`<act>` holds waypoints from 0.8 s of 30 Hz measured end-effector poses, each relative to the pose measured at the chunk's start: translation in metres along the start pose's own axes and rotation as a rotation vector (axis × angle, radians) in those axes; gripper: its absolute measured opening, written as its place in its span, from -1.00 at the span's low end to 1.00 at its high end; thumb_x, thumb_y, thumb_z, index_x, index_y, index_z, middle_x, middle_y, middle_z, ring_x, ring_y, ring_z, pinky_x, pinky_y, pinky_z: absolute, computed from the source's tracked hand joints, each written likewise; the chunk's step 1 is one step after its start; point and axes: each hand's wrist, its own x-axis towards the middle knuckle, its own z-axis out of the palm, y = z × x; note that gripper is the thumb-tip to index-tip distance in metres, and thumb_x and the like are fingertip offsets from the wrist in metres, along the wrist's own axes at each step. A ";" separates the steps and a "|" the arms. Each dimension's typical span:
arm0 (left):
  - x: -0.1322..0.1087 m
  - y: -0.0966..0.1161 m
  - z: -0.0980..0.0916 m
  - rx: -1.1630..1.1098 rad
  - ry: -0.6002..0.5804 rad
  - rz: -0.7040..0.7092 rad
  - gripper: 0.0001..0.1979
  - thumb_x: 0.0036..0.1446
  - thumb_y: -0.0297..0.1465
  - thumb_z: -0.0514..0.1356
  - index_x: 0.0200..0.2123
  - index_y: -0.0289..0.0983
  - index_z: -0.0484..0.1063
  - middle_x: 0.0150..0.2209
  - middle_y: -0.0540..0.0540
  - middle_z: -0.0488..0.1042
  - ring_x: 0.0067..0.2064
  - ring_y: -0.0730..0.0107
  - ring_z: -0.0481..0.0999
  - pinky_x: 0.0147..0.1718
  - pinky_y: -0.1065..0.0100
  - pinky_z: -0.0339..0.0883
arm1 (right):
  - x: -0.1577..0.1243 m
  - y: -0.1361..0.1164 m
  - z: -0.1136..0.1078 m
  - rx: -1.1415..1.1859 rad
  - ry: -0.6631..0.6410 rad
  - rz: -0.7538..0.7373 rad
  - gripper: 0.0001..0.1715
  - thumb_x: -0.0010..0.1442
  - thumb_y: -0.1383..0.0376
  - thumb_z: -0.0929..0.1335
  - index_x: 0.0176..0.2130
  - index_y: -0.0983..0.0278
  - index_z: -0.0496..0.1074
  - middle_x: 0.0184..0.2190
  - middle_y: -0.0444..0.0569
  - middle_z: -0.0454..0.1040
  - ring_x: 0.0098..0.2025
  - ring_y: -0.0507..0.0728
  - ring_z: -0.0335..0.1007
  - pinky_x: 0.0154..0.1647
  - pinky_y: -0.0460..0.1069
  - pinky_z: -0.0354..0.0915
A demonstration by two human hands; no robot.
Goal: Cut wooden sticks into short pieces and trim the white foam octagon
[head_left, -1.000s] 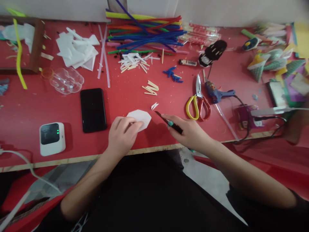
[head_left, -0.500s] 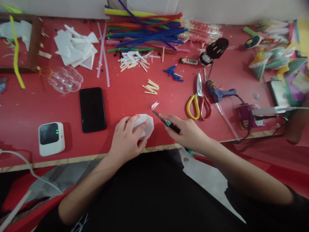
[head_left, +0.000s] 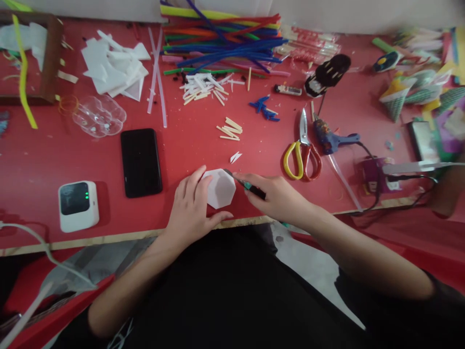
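White polygonal piece point(head_left: 221, 191): located near the front edge of the table point(head_left: 189, 145), touched by the wide-spread fingers of the left hand point(head_left: 192, 206). Black cutter point(head_left: 257, 192): gripped in the right hand point(head_left: 276, 196), tip beside the piece. Risk: if loosely pinned, piece could be shifted, fingertips nicked.

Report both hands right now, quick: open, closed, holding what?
Left hand: open, touching the left side of the white paper.
Right hand: closed, holding the knife at the paper's upper right edge.
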 end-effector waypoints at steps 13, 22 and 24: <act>0.000 0.006 0.013 -0.050 0.157 -0.053 -0.12 0.01 0.04 0.39 0.19 -0.29 0.07 0.23 -0.50 0.28 0.25 -0.23 0.30 0.19 -0.23 0.18 | 0.004 -0.001 -0.006 -0.032 -0.017 0.006 -0.34 0.23 0.43 0.27 0.28 0.13 0.36 0.07 -0.06 0.58 -0.13 0.13 0.61 -0.09 0.02 0.47; 0.010 0.017 0.005 0.073 -0.070 -0.083 -0.51 0.21 -0.24 0.24 0.15 -0.31 0.35 0.26 -0.37 0.33 0.21 -0.24 0.31 0.15 -0.15 0.24 | 0.009 -0.002 -0.009 -0.037 -0.057 -0.010 -0.36 0.22 0.44 0.27 0.25 0.12 0.41 -0.01 -0.07 0.63 -0.16 0.10 0.60 -0.10 -0.02 0.45; 0.011 0.018 0.004 0.095 -0.075 -0.081 -0.49 0.20 -0.25 0.23 0.17 -0.35 0.36 0.26 -0.37 0.33 0.20 -0.23 0.32 0.15 -0.13 0.25 | 0.008 -0.002 -0.010 -0.050 -0.065 -0.005 -0.36 0.22 0.44 0.27 0.25 0.12 0.41 -0.05 -0.08 0.64 -0.21 0.09 0.60 -0.14 -0.02 0.44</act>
